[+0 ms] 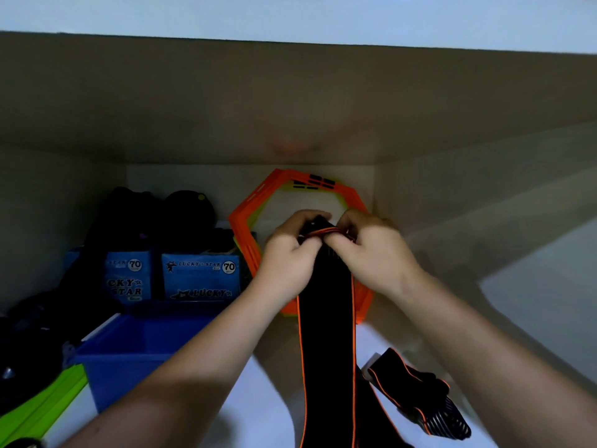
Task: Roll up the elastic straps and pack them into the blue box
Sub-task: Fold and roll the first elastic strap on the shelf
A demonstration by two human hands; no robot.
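Note:
A black elastic strap (326, 334) with orange edges hangs from both hands down past the bottom of the view. Its top end is curled into a small roll between my fingers. My left hand (287, 257) and my right hand (371, 250) pinch that roll from either side, in front of the shelf's back wall. The blue box (129, 357) stands open at the lower left, with my left forearm crossing its right corner. Another black and orange strap (420, 396) lies loose on the white shelf at the lower right.
Orange hexagonal frames (248, 240) lean against the back wall behind my hands. Two blue cartons (200, 279) printed "Lucky Star 70" stand behind the blue box, with dark bundles (155, 215) on top. A bright green item (42, 405) lies at the lower left.

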